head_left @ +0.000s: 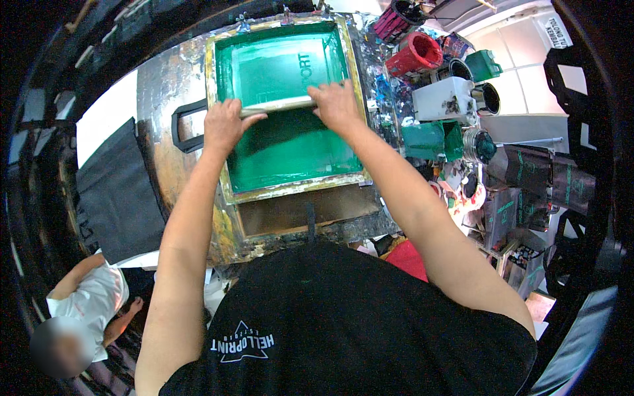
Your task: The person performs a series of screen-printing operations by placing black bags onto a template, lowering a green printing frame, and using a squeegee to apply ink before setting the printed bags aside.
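Note:
A squeegee (279,105) with a pale handle lies across the screen printing frame (362,132), roughly midway along it. Gripping its left end is my left hand (226,125), fingers over the top and thumb along the near side. My right hand (335,107) is closed round the right end. Green ink (290,155) covers the mesh, lighter beyond the squeegee and darker just below it. Some lettering shows faintly through the far mesh. A black bag handle (177,129) sticks out from under the frame's left side.
Clamps (286,14) stand at the frame's far edge. To the right are a red bucket (422,51), a white container (444,99) and a green container (422,138), with ink-stained surfaces around. A black bag (119,191) lies at left. Another person (99,297) is at lower left.

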Available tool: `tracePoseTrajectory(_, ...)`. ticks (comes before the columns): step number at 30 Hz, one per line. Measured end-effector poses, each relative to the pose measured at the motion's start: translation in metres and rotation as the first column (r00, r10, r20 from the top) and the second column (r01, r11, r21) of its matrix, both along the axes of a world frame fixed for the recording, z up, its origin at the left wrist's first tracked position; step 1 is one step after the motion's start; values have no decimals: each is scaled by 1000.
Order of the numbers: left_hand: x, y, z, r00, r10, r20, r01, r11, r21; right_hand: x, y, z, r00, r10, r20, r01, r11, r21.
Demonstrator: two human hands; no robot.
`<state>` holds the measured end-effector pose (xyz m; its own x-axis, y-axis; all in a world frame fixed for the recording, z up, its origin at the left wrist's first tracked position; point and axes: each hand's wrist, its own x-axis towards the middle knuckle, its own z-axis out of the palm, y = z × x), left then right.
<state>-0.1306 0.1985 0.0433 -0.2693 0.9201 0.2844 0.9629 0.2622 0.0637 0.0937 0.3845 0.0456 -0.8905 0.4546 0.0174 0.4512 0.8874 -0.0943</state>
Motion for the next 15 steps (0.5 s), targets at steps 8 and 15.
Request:
tracePoseTrajectory(8, 73, -80, 3, 995, -12, 95, 13, 1000, -17, 76, -85, 3, 1000, -4, -27, 4, 1000, 8)
tracePoseTrajectory(15, 97, -115, 9, 994, -11, 113, 24, 994, -109, 104, -121, 8, 1000, -19, 6, 19, 1000, -10)
